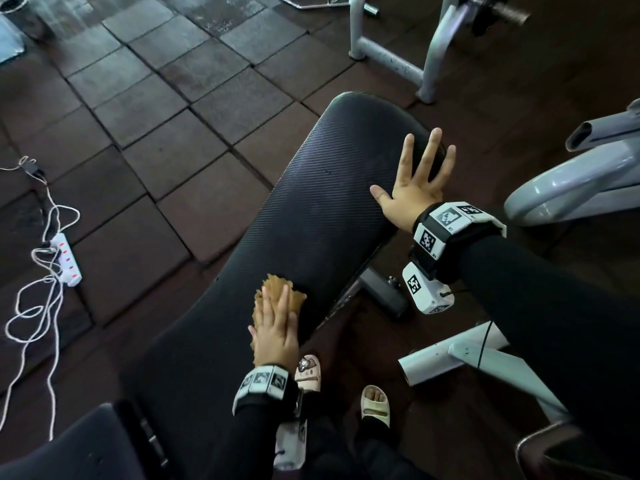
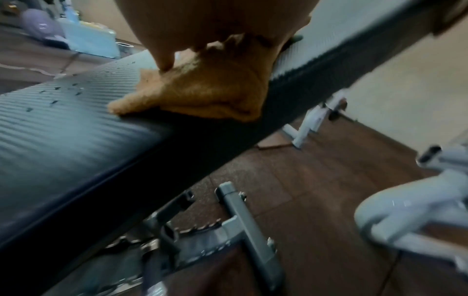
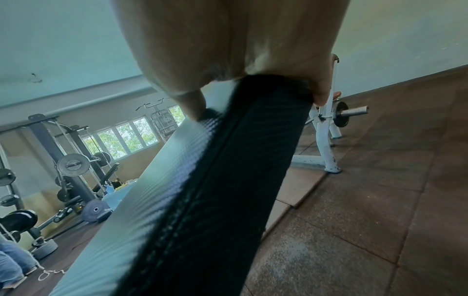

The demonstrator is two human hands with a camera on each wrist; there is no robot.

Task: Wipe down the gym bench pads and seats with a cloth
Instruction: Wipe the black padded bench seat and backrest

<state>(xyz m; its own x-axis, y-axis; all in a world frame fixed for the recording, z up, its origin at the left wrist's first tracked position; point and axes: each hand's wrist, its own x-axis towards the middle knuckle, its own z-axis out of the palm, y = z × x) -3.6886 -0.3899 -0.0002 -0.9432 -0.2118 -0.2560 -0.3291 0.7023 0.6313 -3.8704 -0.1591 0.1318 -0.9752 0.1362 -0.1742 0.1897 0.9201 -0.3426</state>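
A long black ribbed bench pad [image 1: 311,202] runs from the lower left to the upper middle of the head view. A tan cloth [image 1: 277,289] lies on its right edge, and my left hand [image 1: 275,323] presses flat on it with straight fingers. In the left wrist view the cloth [image 2: 202,94] bunches under my palm at the edge of the pad [image 2: 63,130]. My right hand [image 1: 415,181] rests open, fingers spread, on the pad's right side farther up. The right wrist view shows that palm [image 3: 228,40] over the side seam of the pad [image 3: 215,180].
A second black pad [image 1: 69,448] lies at the lower left. A white power strip with tangled cords [image 1: 65,258] sits on the tiled floor to the left. Grey machine frames [image 1: 398,46] stand beyond and right of the bench. My sandalled feet [image 1: 375,403] stand beside it.
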